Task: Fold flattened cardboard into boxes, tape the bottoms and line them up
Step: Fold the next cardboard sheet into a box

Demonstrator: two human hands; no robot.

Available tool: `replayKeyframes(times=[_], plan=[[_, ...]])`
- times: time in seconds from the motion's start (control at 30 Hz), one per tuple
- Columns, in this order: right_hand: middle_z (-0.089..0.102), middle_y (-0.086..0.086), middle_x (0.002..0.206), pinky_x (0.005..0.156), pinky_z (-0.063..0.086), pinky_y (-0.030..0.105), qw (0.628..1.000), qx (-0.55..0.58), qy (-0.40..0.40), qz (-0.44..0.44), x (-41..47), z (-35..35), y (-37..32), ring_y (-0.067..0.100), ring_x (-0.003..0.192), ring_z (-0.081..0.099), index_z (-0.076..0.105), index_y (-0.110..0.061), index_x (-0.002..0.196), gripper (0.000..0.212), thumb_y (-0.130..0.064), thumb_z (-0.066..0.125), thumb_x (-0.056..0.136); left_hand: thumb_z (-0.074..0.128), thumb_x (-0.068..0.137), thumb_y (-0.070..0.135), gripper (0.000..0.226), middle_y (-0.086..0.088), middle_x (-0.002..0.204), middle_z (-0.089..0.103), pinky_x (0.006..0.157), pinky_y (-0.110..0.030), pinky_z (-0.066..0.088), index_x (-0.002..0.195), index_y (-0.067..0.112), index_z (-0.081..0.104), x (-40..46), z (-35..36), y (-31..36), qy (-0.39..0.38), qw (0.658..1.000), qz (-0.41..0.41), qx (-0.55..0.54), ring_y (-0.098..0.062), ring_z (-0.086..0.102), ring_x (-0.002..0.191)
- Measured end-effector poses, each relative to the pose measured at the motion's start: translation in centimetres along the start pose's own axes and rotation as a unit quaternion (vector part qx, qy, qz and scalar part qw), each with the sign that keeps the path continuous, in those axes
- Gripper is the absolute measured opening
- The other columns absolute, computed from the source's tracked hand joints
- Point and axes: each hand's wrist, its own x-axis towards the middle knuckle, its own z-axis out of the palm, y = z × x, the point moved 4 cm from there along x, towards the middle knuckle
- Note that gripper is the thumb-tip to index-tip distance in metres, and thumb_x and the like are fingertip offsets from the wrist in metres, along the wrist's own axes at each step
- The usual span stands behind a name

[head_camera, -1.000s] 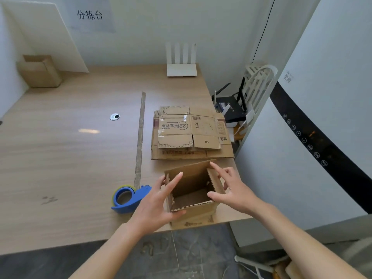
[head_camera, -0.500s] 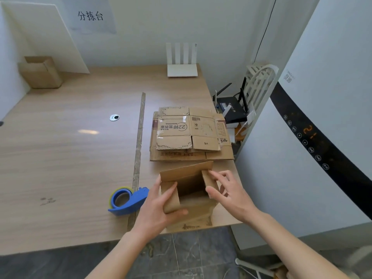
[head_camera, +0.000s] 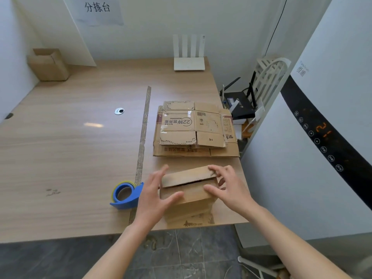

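Cardboard box feels light and stiff; my left hand and right hand press its 2 flaps down with straight fingers, best steadied at the side walls.

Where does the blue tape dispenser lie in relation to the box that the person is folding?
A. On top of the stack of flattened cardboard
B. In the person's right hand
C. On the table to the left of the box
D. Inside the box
C: the blue tape dispenser lies on the table, just left of the box and the left hand.
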Motion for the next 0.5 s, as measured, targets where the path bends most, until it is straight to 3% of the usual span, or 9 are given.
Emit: replayKeyframes(times=[0.07, 0.13, 0.2, 0.3, 0.37, 0.5], plan=[[0.028, -0.020, 0.154, 0.108, 0.048, 0.036, 1.000, -0.025, 0.005, -0.017, -0.7, 0.9, 0.5, 0.009, 0.134, 0.045, 0.041, -0.042, 0.151, 0.058, -0.055, 0.058, 0.097, 0.070, 0.070, 0.072, 0.056, 0.026, 0.127, 0.041, 0.097, -0.036, 0.049, 0.117, 0.044, 0.059, 0.2, 0.4, 0.1, 0.001, 1.000, 0.013, 0.029, 0.000, 0.046, 0.120], [0.005, -0.028, 0.166, 0.118, 0.034, 0.034, 0.999, -0.029, 0.001, -0.040, -1.3, 2.0, 0.6, 0.000, 0.150, 0.021, 0.030, -0.041, 0.156, 0.059, -0.053, 0.050, 0.102, 0.071, 0.073, 0.068, 0.047, 0.026, 0.133, 0.041, 0.099, -0.035, 0.046, 0.107, 0.039, 0.056, 0.0, 1.1, 0.1, 0.008, 1.000, 0.008, 0.024, -0.001, 0.045, 0.124], [-0.006, -0.028, 0.168, 0.121, 0.029, 0.034, 0.999, -0.024, -0.001, -0.047, -1.5, 2.8, 0.5, -0.004, 0.152, 0.012, 0.020, -0.040, 0.157, 0.063, -0.055, 0.046, 0.102, 0.070, 0.079, 0.061, 0.048, 0.025, 0.142, 0.039, 0.105, -0.035, 0.043, 0.114, 0.038, 0.047, -0.3, 1.9, 0.2, 0.000, 1.000, 0.002, 0.010, 0.000, 0.043, 0.129], [-0.006, -0.023, 0.169, 0.121, 0.032, 0.038, 0.995, -0.080, 0.012, -0.057, -1.3, 3.1, 0.6, 0.004, 0.153, 0.018, 0.015, -0.039, 0.159, 0.068, -0.066, 0.034, 0.100, 0.057, 0.091, 0.060, 0.056, 0.021, 0.151, 0.031, 0.114, -0.037, 0.036, 0.139, 0.040, 0.035, -0.2, 2.5, 0.0, -0.030, 0.998, 0.038, 0.032, -0.001, 0.032, 0.140], [-0.004, -0.019, 0.170, 0.118, 0.035, 0.038, 0.989, -0.134, 0.013, -0.056, -1.1, 3.0, 0.8, 0.010, 0.151, 0.024, 0.013, -0.039, 0.159, 0.070, -0.071, 0.026, 0.098, 0.046, 0.096, 0.063, 0.063, 0.024, 0.158, 0.017, 0.117, -0.037, 0.030, 0.152, 0.045, 0.024, 0.8, 2.2, 0.0, -0.077, 0.991, 0.059, 0.091, -0.001, 0.015, 0.148], [0.009, -0.004, 0.162, 0.116, 0.034, 0.038, 0.980, -0.190, 0.030, -0.048, -0.2, 3.0, -0.3, 0.020, 0.145, 0.031, 0.013, -0.042, 0.158, 0.076, -0.077, 0.017, 0.091, 0.030, 0.098, 0.068, 0.069, 0.026, 0.164, -0.003, 0.123, -0.040, 0.023, 0.158, 0.043, 0.006, 2.9, 1.1, 0.2, -0.136, 0.960, 0.097, 0.227, 0.000, -0.007, 0.151]])
